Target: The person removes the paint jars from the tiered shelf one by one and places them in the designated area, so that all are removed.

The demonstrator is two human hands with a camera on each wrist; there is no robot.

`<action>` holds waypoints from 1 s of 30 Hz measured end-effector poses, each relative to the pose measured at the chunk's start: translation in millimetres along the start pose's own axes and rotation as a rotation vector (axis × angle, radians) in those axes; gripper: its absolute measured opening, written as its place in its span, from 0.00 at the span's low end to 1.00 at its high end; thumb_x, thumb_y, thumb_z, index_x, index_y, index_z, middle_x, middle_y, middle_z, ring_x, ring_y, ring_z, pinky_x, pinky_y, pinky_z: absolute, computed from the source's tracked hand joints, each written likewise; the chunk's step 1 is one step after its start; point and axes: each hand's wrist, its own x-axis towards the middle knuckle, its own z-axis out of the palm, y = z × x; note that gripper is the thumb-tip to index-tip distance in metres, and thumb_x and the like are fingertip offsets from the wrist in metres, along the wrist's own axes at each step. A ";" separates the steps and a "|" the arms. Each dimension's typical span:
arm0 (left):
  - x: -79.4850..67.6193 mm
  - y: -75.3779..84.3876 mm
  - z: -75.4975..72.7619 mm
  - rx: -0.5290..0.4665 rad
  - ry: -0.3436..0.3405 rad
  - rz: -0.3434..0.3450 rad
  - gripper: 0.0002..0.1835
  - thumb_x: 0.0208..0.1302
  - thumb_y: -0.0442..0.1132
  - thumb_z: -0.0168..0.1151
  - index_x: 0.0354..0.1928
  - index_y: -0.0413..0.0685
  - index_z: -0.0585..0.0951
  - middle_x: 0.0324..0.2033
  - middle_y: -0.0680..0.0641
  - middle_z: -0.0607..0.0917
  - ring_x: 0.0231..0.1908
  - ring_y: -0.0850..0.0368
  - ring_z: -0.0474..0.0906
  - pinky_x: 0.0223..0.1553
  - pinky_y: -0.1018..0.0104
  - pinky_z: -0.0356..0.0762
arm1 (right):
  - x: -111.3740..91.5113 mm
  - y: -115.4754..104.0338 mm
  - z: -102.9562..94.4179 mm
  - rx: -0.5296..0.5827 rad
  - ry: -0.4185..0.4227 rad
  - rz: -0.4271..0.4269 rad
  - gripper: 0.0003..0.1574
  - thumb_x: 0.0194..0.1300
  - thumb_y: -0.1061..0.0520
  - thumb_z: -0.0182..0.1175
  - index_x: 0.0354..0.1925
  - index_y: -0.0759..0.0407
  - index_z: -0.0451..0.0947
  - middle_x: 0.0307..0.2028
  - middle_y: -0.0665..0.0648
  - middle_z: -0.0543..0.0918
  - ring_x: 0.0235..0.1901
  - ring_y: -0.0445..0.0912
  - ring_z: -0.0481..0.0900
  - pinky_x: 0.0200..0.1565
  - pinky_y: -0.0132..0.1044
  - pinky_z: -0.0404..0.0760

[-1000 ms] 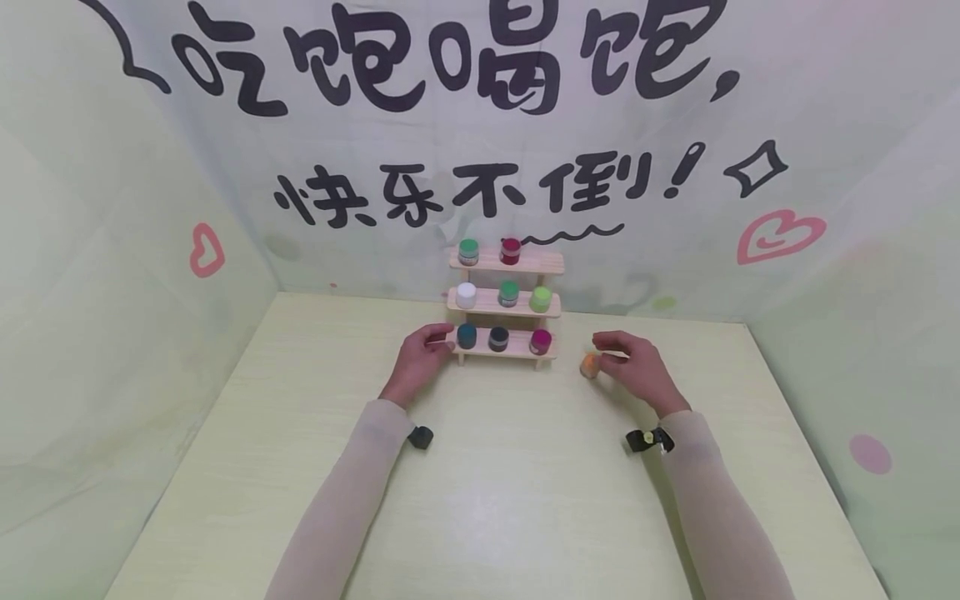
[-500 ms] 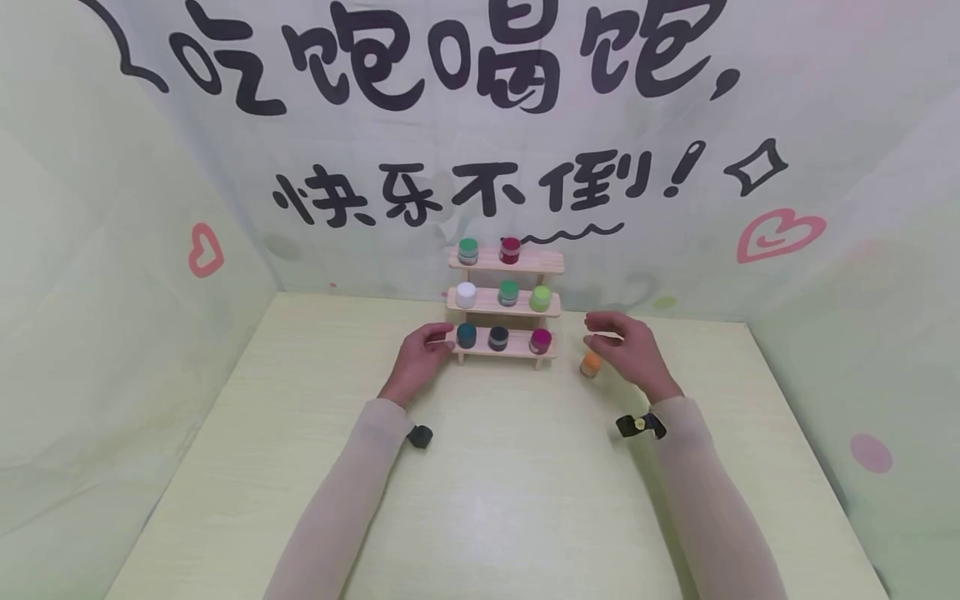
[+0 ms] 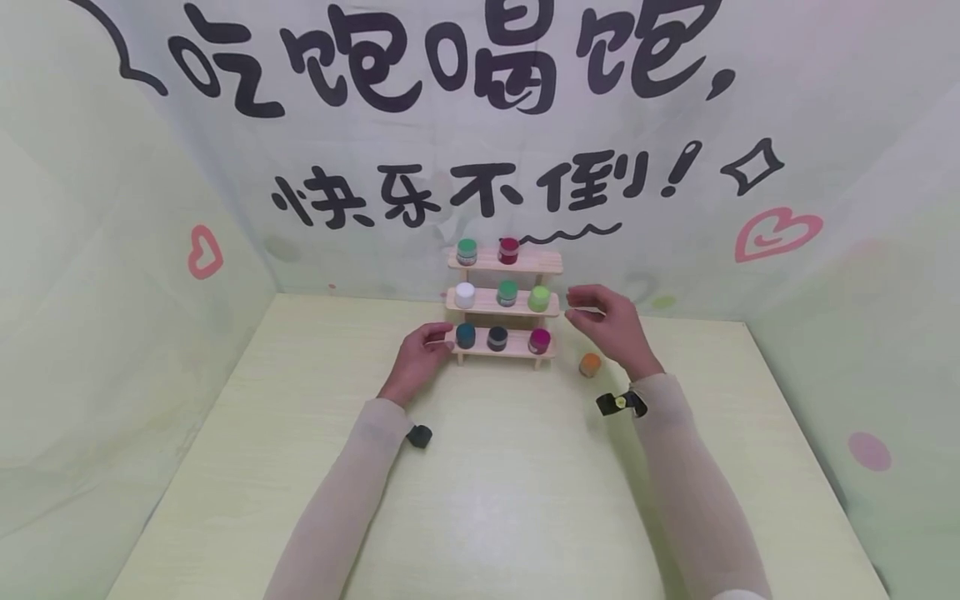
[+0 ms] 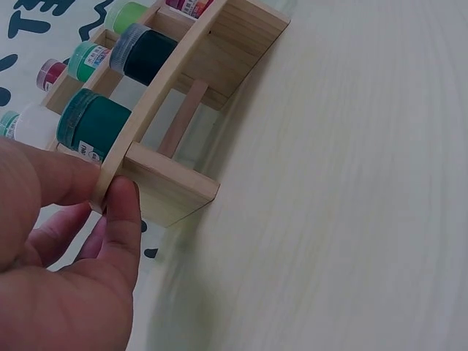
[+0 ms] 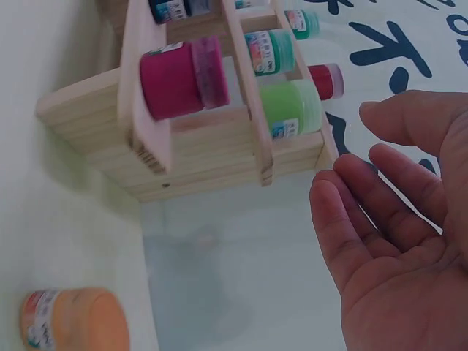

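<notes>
The left hand (image 3: 417,363) pinches the tiered wooden rack (image 3: 517,345) by its lower left end, probably to steady it, while the right hand (image 3: 612,328), its grip parted and holding nothing, hangs near the rack's right end, the orange paint jar (image 3: 590,365) standing nearby on the worktop (image 3: 495,500).

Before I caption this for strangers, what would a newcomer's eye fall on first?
Probably the black lettering across the backdrop. Next, the three-tiered wooden rack of colourful jars below it, its left end pinched by the left hand. Then the orange jar, apart on the table near the right hand.
</notes>
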 end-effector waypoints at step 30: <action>-1.5 0.7 -0.8 0.015 0.001 -0.019 0.19 0.70 0.43 0.63 0.61 0.57 0.79 0.61 0.48 0.79 0.61 0.50 0.78 0.64 0.53 0.76 | 74.7 -48.6 37.1 -0.047 0.041 -0.065 0.24 0.66 0.53 0.69 0.58 0.57 0.80 0.50 0.55 0.86 0.48 0.47 0.84 0.57 0.42 0.84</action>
